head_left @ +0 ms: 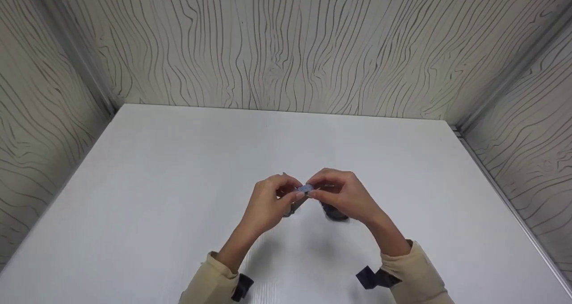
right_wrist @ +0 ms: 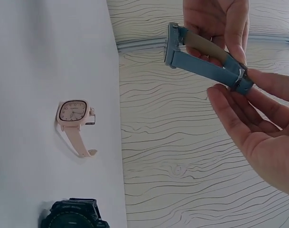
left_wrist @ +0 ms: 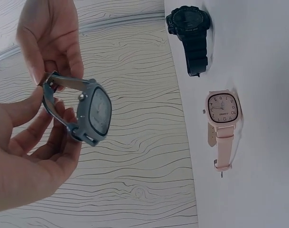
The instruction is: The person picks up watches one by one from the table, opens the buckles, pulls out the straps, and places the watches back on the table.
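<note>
Here we see the white table point(head_left: 178, 196), both hands raised above its centre: left hand point(head_left: 272, 201) and right hand point(head_left: 342, 192) pinch the blue watch point(left_wrist: 89, 111). Black watch point(left_wrist: 189, 28) at 12 o'clock of pink watch point(left_wrist: 222, 121).

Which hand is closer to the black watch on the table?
Right, it seems. In the head view the black watch lies just under the right hand. The left hand is further off to the side. Both hands pinch the blue watch.

I see watch point(left_wrist: 89, 111) held between both hands above table point(head_left: 178, 183); two other watches point(left_wrist: 222, 126) lie on table beneath.
</note>
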Available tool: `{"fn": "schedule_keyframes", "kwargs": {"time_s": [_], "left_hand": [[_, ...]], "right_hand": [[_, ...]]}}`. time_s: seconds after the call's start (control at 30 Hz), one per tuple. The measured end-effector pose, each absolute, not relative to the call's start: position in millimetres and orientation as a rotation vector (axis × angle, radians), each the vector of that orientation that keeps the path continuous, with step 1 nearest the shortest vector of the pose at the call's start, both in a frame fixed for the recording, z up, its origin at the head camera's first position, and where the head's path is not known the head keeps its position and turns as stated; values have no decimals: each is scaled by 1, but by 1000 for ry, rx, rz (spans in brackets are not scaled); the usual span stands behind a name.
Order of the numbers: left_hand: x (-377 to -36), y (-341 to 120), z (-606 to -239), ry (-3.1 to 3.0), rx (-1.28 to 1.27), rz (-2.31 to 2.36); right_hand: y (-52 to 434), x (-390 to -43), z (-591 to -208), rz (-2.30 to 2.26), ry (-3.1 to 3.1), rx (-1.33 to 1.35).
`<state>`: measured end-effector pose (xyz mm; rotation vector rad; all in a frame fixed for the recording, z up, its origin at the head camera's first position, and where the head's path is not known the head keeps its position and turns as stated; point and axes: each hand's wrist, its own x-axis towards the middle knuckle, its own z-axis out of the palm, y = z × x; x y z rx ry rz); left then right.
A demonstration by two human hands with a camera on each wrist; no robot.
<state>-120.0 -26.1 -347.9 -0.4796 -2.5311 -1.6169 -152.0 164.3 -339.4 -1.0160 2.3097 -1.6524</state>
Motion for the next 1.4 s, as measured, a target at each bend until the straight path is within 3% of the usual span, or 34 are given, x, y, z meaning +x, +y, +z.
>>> {"fn": "schedule_keyframes", "kwargs": {"time_s": [0.43, 1.4], "left_hand": [[-121, -24, -350, -2510, -535, -1636], [-122, -28, -355, -2466, -443, -1913]], "right_hand": [[163, -151, -339, -1599, 2380, -1183], [168, -153, -343, -1831, 2185, -837]]}}
